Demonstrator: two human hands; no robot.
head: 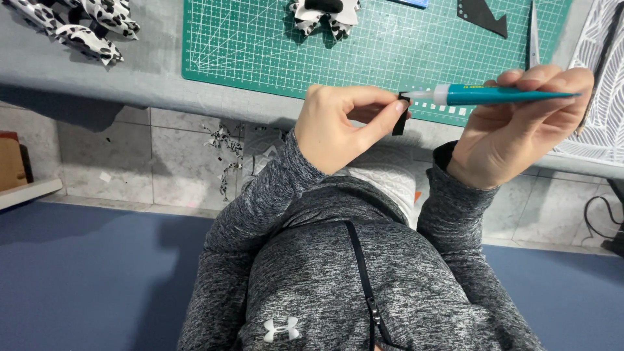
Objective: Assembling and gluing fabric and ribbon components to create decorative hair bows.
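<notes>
My left hand (pixel 338 127) pinches a small black strip (pixel 402 117) between thumb and fingertips, held just in front of the table edge. My right hand (pixel 520 127) grips a teal glue tube (pixel 500 95) with a white nozzle. The nozzle tip touches the top of the black strip. Both hands hover over my lap, below the green cutting mat (pixel 260 45).
On the mat lie a black-and-white spotted bow (pixel 325 14), a black cut piece (pixel 484 16) and a slim metal tool (pixel 534 36). More spotted bows (pixel 78 26) sit at the far left on the grey table (pixel 97 71). Scraps lie on the tiled floor (pixel 224 156).
</notes>
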